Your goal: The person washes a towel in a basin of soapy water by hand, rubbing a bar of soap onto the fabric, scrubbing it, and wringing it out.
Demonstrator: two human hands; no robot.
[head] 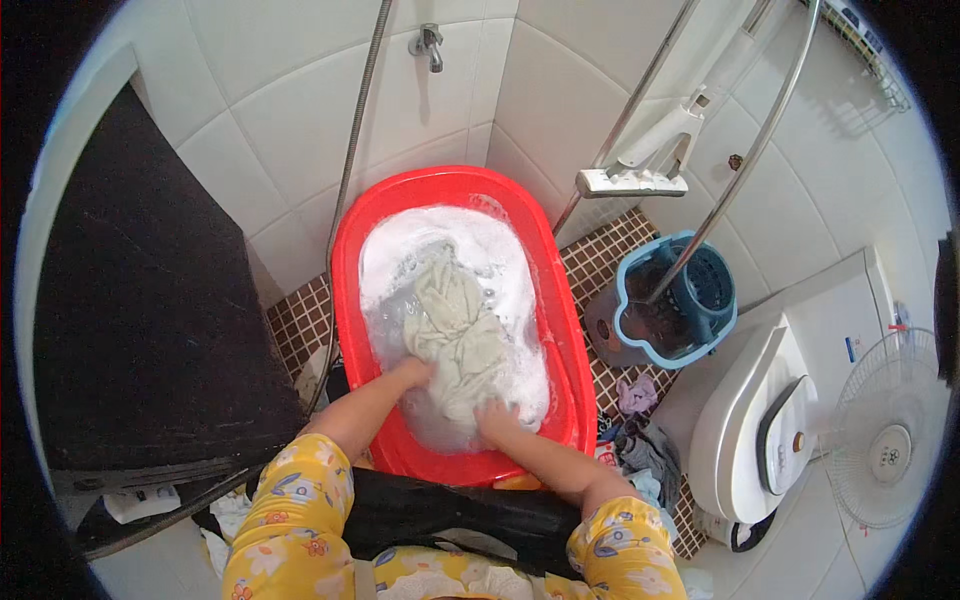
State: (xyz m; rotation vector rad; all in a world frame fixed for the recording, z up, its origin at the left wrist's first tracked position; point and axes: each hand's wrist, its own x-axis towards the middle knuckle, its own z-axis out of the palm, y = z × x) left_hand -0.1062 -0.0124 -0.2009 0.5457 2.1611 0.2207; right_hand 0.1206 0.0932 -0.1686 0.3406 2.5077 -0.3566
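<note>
A red plastic tub (566,352) holds cloudy water with white suds (487,229) around its far and right sides. In the water lies a bunched, pale greenish cloth (454,322), its folds gathered near the middle. My left hand (415,373) is at the cloth's left edge, its fingers partly under the cloth or water, so its grip cannot be told. At the cloth's lower right, my right hand (495,418) touches it with the fingertips in the suds; whether it grips the cloth cannot be told.
A blue mop bucket (675,360) stands right of the tub, near a toilet (727,450) and a fan (889,450). Dark clothes (649,454) lie on the brown tiled floor (600,255). A flexible hose (356,127) hangs left of a wall tap (429,46). A black-covered object (150,300) fills the left.
</note>
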